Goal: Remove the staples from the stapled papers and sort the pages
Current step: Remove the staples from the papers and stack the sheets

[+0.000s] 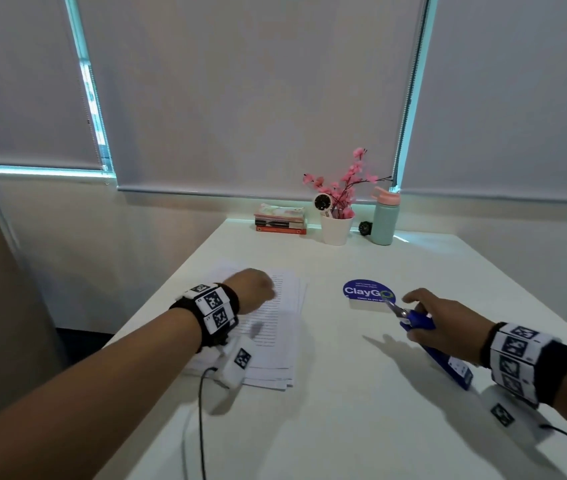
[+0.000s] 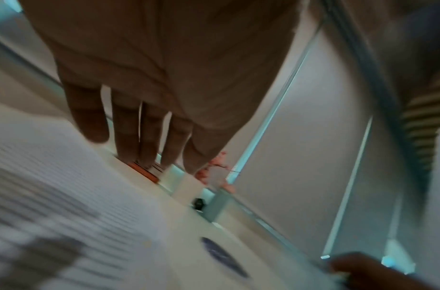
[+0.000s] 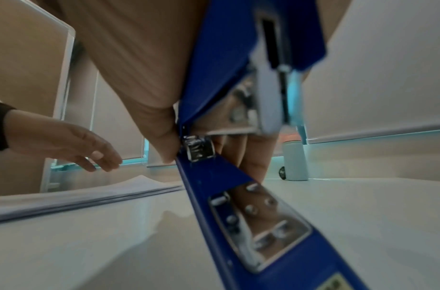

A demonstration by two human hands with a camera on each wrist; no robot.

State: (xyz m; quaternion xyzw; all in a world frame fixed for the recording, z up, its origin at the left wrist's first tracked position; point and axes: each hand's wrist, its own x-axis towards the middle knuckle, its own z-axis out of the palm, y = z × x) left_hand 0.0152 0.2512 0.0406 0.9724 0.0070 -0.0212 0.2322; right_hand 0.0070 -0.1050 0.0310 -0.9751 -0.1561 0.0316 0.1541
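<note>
Lying flat toward the left of the white table (image 1: 344,393), the stack of papers (image 1: 276,341) looks light, thin and floppy, so I judge it will slide or buckle unless pressed flat near the stapled corner, which no view shows clearly. The left hand (image 1: 252,289) hovers over the far part of the sheets; the left wrist view shows its fingers (image 2: 129,129) straight and together, holding nothing, which the head view hides behind the knuckles. The right hand (image 1: 439,323) is wrapped around a blue stapler (image 1: 424,327), rigid and metal, with its pointed tail aimed forward as a pry. Only the right wrist view reveals the stapler (image 3: 238,206) hinged wide open and the pages' raised far edge.
</note>
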